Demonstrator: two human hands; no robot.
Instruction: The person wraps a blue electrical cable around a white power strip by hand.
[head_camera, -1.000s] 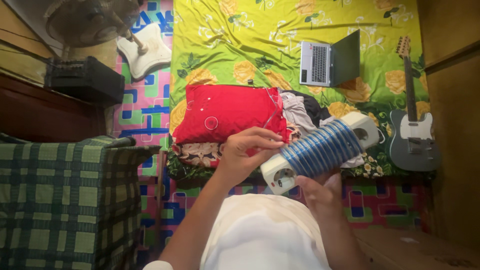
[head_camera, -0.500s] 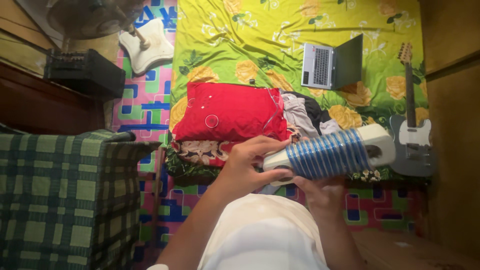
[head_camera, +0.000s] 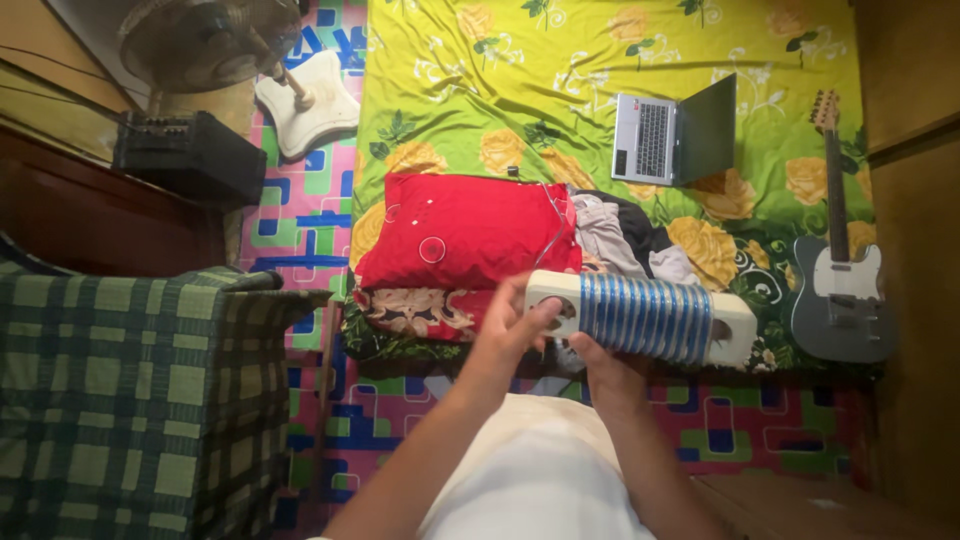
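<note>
— Where's the white power strip wound in blue cord?
— Just below the red pillow. Left hand fingers grasp its socket end; right hand grips underneath.

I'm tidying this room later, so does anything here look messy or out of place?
Yes: a heap of loose clothes lies crumpled on the bed beside the red pillow, and an electric guitar lies flat along the mattress edge.

Home bedroom, floral bed, pillow, laptop, guitar
</note>
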